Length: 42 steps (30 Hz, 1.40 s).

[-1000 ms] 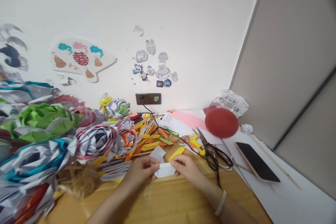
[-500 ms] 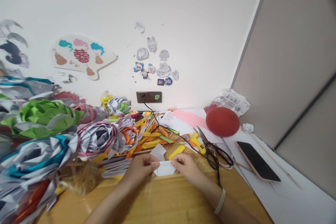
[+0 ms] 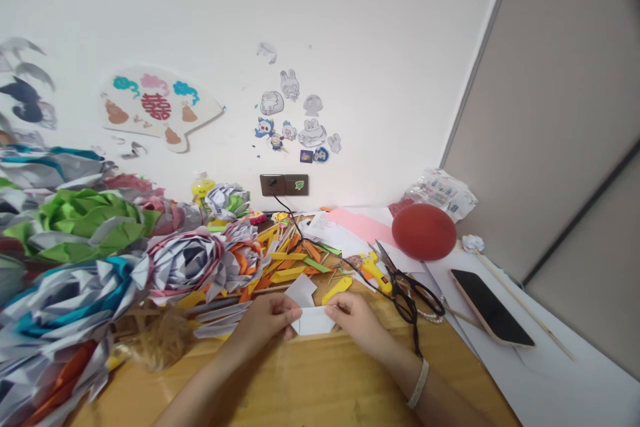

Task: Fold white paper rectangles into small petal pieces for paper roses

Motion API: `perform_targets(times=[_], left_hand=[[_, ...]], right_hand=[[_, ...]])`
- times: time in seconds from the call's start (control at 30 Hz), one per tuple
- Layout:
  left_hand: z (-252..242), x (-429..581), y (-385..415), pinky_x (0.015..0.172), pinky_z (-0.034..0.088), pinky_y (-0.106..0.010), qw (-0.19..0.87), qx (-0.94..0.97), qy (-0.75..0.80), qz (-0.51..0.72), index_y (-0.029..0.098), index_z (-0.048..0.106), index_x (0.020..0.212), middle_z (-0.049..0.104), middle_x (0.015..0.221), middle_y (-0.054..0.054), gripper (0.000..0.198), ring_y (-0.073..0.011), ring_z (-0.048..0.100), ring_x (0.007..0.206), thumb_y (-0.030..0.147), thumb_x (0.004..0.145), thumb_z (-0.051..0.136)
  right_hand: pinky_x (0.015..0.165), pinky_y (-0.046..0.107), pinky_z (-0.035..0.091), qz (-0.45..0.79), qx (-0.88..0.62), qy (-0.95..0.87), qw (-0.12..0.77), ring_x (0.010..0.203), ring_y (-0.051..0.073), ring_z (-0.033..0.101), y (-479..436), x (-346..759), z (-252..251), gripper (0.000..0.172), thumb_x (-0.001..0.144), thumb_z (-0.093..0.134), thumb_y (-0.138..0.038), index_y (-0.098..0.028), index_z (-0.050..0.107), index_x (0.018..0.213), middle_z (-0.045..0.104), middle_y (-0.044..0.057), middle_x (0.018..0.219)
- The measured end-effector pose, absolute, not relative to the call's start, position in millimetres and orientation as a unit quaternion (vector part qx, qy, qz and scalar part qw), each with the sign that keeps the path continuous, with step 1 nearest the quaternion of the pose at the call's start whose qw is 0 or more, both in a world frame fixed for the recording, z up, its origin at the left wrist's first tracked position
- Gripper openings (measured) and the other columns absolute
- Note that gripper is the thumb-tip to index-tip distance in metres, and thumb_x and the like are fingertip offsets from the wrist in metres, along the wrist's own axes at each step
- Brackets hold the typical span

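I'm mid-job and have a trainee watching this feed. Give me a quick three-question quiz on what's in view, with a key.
1. True or false: the left hand and the right hand both hold the folded paper.
2. Which wrist wears the bracelet?
a) left
b) right
3. Fill in: the glue gun beside the scissors is mostly ____ in colour.

Key: 1. True. 2. b. 3. Yellow.
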<state>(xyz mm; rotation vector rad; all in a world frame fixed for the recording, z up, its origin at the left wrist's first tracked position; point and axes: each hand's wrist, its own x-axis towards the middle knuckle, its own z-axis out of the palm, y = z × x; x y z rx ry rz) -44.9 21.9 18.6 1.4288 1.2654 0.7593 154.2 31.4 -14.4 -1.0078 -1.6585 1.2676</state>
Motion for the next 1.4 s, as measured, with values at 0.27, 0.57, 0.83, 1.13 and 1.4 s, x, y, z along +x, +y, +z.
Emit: perform_targets(times=[0.27, 0.57, 0.83, 1.13, 1.4], left_hand=[[22, -49, 21, 0.045, 0.026, -0.018, 0.506, 0.616, 0.52, 0.308, 0.013, 0.059, 0.066, 0.059, 0.046, 0.002, 0.031, -0.0094, 0.046, 0.042, 0.043, 0.065, 0.063], [8, -42, 21, 0.046, 0.032, -0.019, 0.498, 0.646, 0.477, 0.328, 0.014, 0.054, 0.071, 0.053, 0.056, 0.004, 0.031, -0.0102, 0.05, 0.047, 0.045, 0.07, 0.057], [8, -28, 13, 0.046, 0.034, -0.02, 0.436, 0.681, 0.509, 0.294, 0.014, 0.053, 0.063, 0.048, 0.05, 0.005, 0.025, -0.0113, 0.051, 0.047, 0.037, 0.072, 0.053], [3, -30, 15, 0.049, 0.044, -0.023, 0.548, 0.63, 0.458, 0.305, 0.012, 0.057, 0.066, 0.055, 0.057, 0.002, 0.04, -0.013, 0.055, 0.05, 0.052, 0.066, 0.06], [8, -35, 16, 0.05, 0.044, -0.024, 0.538, 0.642, 0.446, 0.317, 0.011, 0.059, 0.068, 0.057, 0.056, -0.001, 0.042, -0.0142, 0.056, 0.051, 0.053, 0.067, 0.059]], right_hand=[[0.052, 0.022, 0.038, 0.497, -0.394, -0.666, 0.392, 0.052, 0.011, 0.047, 28, 154, -6, 0.022, 0.074, 0.054, -0.032, -0.015, 0.05, 0.061, 0.046, -0.004, 0.056], [0.05, 0.021, 0.038, 0.48, -0.419, -0.656, 0.406, 0.053, 0.011, 0.048, 29, 150, -14, 0.016, 0.075, 0.052, -0.028, -0.015, 0.052, 0.067, 0.047, -0.003, 0.058], [0.054, 0.019, 0.035, 0.421, -0.397, -0.717, 0.389, 0.059, 0.011, 0.049, 21, 150, -1, 0.01, 0.073, 0.053, -0.019, -0.014, 0.06, 0.067, 0.054, -0.002, 0.061], [0.052, 0.019, 0.032, 0.365, -0.399, -0.748, 0.385, 0.056, 0.01, 0.046, 18, 150, 3, 0.014, 0.074, 0.056, -0.019, -0.014, 0.059, 0.061, 0.052, -0.003, 0.056], [0.059, 0.021, 0.04, 0.42, -0.378, -0.745, 0.355, 0.066, 0.014, 0.055, 20, 155, 13, 0.018, 0.075, 0.048, -0.014, -0.015, 0.066, 0.075, 0.063, 0.002, 0.069]])
